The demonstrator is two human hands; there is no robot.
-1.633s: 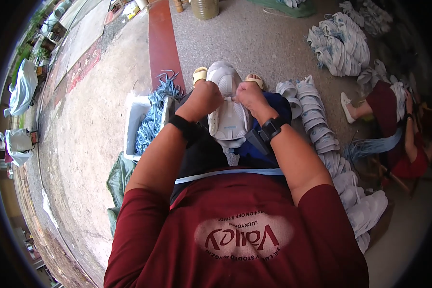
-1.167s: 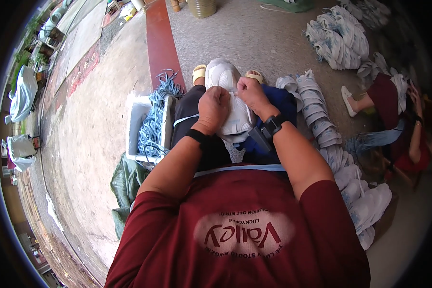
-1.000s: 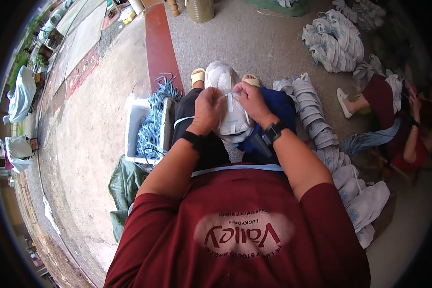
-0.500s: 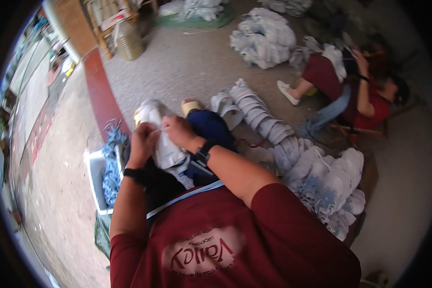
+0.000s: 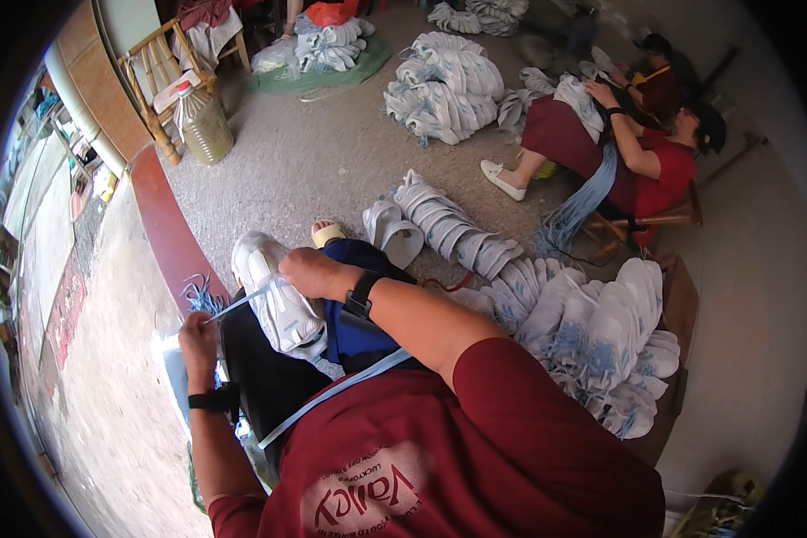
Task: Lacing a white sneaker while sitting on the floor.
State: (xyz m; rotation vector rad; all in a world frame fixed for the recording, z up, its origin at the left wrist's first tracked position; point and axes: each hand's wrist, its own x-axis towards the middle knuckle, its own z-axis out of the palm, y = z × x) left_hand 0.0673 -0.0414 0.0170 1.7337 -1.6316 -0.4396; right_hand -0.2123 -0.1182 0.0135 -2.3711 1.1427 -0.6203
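A white shoe upper (image 5: 278, 300) lies across my lap, its narrow end pointing away from me. A light blue shoelace (image 5: 240, 299) runs taut over it between my hands. My left hand (image 5: 197, 339) is out to the left of the upper, closed in a pinch on the lace. Above the right side of the upper, my right hand (image 5: 309, 273) is closed around the lace's other stretch; its fingertips are partly hidden. Another pale blue lace (image 5: 350, 391) lies across my waist.
Blue laces (image 5: 203, 294) stick up from a white bin (image 5: 172, 363) at my left. White uppers (image 5: 592, 332) are heaped at my right, beside a stacked row (image 5: 453, 224). A co-worker (image 5: 646, 152) sits at the far right. A capped jug (image 5: 203, 125) stands near a bamboo chair (image 5: 157, 76).
My left hand has moved left and down, away from the upper, drawing the lace out straight. My right hand has shifted slightly left and down. The head view has turned a little.
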